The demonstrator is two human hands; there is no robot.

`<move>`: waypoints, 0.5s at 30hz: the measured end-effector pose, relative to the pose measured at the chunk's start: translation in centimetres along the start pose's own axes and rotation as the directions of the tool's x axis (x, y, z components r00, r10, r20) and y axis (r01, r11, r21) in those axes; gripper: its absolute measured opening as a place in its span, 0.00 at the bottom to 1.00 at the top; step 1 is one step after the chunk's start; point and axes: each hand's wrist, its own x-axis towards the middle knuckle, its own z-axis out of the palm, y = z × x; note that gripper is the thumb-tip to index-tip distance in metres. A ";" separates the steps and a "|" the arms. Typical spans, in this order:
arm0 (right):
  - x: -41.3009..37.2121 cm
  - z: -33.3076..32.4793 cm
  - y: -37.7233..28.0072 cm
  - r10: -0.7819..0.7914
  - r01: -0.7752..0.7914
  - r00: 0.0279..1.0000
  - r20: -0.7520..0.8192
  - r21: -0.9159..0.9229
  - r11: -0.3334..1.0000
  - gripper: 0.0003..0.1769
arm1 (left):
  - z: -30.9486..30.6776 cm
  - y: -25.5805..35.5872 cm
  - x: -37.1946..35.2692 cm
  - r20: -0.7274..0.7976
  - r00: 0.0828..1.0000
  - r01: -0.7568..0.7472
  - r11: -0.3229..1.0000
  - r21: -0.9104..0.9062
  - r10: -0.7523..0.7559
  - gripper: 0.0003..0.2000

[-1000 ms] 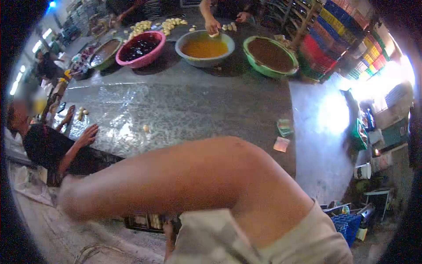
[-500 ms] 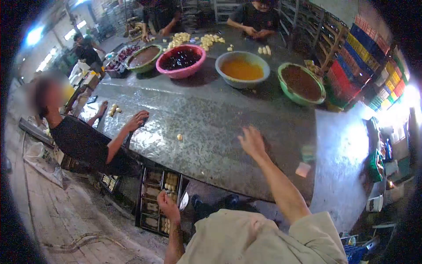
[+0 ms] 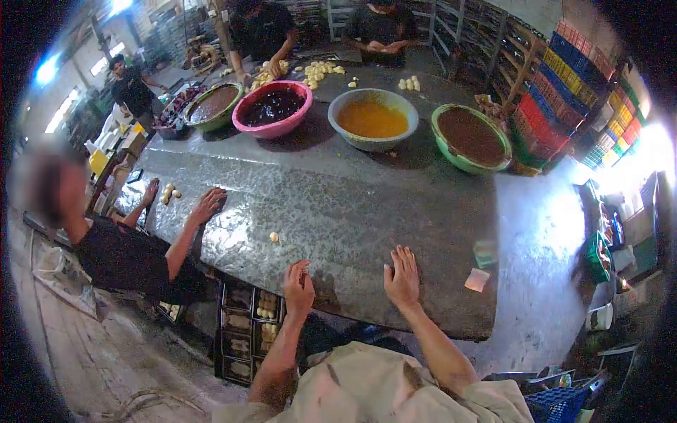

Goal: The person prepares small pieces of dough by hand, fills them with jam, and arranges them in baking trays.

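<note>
My right hand lies palm down near the front edge of the grey metal table, fingers stretched out, nothing in it. My left hand is over the table's front edge, loosely curved with the thumb apart, and no object shows in it. A small pale dough ball rests on the table just beyond my left hand. Below the edge, to the left, a dark tray with compartments holds several dough pieces.
Along the back stand a green bowl, a grey bowl with orange filling, and a pink bowl with dark filling. A co-worker works at left; others stand across the table. A pinkish packet lies at right; stacked crates stand behind.
My left hand has risen from beside the tray to the table edge. My right hand has drawn back toward me and lies flatter. The view has shifted slightly.
</note>
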 end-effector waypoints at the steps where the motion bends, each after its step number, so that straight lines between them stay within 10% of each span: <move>1: 0.0 -0.1 0.0 0.017 -0.017 1.000 0.005 0.022 1.000 0.24 | -0.3 -0.6 0.5 0.009 1.000 -0.005 1.000 0.002 0.005 0.14; 7: 0.3 -0.1 -0.6 0.054 -0.053 0.998 0.012 -0.021 0.998 0.23 | -3.1 -4.7 4.4 0.013 0.982 -0.189 0.976 0.106 0.189 0.15; 15: 1.2 -0.4 -2.5 0.122 -0.116 0.990 0.070 -0.086 0.990 0.21 | -4.5 -6.9 6.5 -0.066 0.995 -0.076 0.995 0.069 0.080 0.10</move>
